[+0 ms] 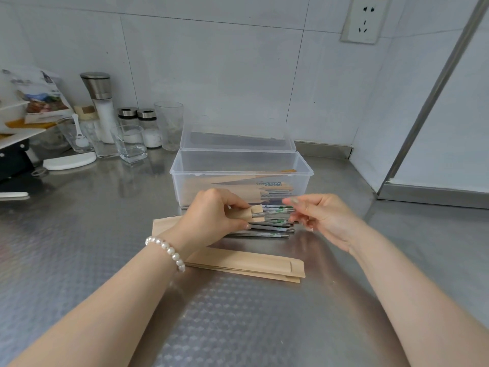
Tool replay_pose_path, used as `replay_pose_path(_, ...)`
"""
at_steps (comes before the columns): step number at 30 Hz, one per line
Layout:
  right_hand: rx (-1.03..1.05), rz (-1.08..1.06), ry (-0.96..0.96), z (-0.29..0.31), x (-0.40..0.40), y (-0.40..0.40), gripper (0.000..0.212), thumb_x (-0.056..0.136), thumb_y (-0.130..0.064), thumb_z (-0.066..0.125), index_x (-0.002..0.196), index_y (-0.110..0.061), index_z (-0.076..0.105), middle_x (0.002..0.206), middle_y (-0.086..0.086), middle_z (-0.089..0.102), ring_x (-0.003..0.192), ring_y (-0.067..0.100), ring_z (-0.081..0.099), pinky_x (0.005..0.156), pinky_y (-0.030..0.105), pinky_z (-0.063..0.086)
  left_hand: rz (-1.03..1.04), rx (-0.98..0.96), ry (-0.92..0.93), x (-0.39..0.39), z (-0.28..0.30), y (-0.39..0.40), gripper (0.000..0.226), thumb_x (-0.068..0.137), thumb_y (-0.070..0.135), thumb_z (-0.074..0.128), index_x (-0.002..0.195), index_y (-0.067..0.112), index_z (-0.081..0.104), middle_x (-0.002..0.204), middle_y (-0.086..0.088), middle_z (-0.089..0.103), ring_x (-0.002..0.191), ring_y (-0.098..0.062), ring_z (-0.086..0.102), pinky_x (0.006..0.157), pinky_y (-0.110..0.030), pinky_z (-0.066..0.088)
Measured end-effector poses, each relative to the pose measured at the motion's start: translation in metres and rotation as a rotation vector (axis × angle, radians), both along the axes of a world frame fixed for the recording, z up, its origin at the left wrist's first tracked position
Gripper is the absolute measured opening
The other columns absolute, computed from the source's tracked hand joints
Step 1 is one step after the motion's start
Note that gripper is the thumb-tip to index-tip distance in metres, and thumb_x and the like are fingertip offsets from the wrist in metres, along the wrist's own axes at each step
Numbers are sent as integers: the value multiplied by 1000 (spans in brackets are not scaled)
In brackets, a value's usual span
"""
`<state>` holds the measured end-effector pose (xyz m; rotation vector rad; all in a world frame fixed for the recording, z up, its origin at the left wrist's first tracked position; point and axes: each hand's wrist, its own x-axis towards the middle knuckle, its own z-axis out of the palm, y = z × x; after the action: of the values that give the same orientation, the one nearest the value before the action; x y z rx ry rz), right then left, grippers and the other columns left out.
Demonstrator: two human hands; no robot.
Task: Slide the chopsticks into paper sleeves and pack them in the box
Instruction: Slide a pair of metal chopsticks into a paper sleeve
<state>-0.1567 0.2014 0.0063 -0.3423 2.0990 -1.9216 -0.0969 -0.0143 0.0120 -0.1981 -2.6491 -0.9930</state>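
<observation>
- Both forearms reach in from the bottom edge over the steel counter (79, 247), converging toward the middle; pearl bracelet (166, 251) on the left wrist.
- Spare paper sleeves (246, 263) lie flat nearest the camera, btwn the two forearms, long axis running left-right w/ a slight tilt.
- Left hand (211, 217) is curled, knuckles up, thumb and fingers pinched on a paper sleeve (255, 211) at its open end, which faces right.
- One pair of chopsticks (272, 211) sticks out of that sleeve, long axis left-right, green-marked ends pointing right toward the other hand.
- Right hand (321, 217) hovers just right of those ends, fingers loosely spread and blurred, not gripping anything; can't tell if a fingertip touches the chopstick ends.
- Loose chopstick pile (270, 229) sits on the counter right under and btwn the hands, also lined up left-right.
- Hands are apart, the sleeved pair spanning the gap.
- Clear plastic box (190, 181) stands just behind the hands, lid (238, 139) flipped open at the back; sleeved chopsticks already inside, lying lengthwise.
- Glasses and shakers stand far left against the tiled wall.
</observation>
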Motion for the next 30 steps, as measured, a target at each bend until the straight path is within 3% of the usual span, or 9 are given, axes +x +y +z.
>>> replay_pose_path(2,1,-125,99,0,-5,6,21,68,-23,72,84,-10,73,60,-1,65,51,7,48,46,13,36,15,10,2,0,1,-1,34,63,17,82,96,18,72,81,10,60,82,-11,55,75,-17,38)
replay_pose_path(5,284,-234,270,-7,-14,15,12,78,-4,70,86,-11,73,66,-8,66,61,3,55,59,6,40,41,31,3,-1,1,-3,35,63,17,83,96,17,72,82,9,61,82,-12,56,76,-18,39)
replay_pose_path(9,590,-149,328,-17,-20,16,12,75,-6,74,86,-13,75,73,-1,58,60,9,44,57,16,34,55,18,0,-2,0,-5,36,62,18,83,97,17,72,84,8,61,80,-11,55,75,-17,38)
replay_pose_path(13,645,-134,364,-19,-21,13,14,75,-8,74,88,-13,75,77,0,55,60,7,45,56,15,32,40,10,-13,-2,0,-4,37,62,18,83,98,17,72,84,9,61,82,-11,54,75,-17,37)
replay_pose_path(18,664,-115,393,-18,-20,15,13,79,-7,70,75,-19,69,72,-2,55,59,6,42,55,13,33,21,-25,-10,-1,0,-3,37,63,18,83,98,18,71,83,10,59,80,-8,51,67,-9,33)
replay_pose_path(21,454,-168,341,-12,-18,17,15,87,-4,59,76,-13,61,66,-2,56,55,3,47,52,7,36,21,-26,-16,-1,0,-3,36,63,19,83,98,18,71,83,11,59,80,-8,51,70,-12,33)
replay_pose_path(24,64,-294,269,-3,-18,19,22,96,-10,44,76,-13,52,64,6,57,48,9,49,48,22,37,21,-29,-17,-1,0,-3,37,63,20,82,98,18,71,84,11,59,81,-7,50,71,-12,33)
replay_pose_path(27,-318,-538,261,7,-19,23,27,100,-16,34,75,-15,43,52,7,54,36,10,47,40,21,33,18,-43,-17,-1,0,-3,37,64,21,82,99,19,71,86,11,59,82,-7,50,73,-12,33)
replay_pose_path(30,-498,-770,249,14,-18,34,29,102,-25,28,75,-18,36,59,9,46,30,11,45,40,18,33,17,-54,-18,0,0,-4,36,64,21,82,99,20,70,85,12,59,78,-6,47,71,-13,32)
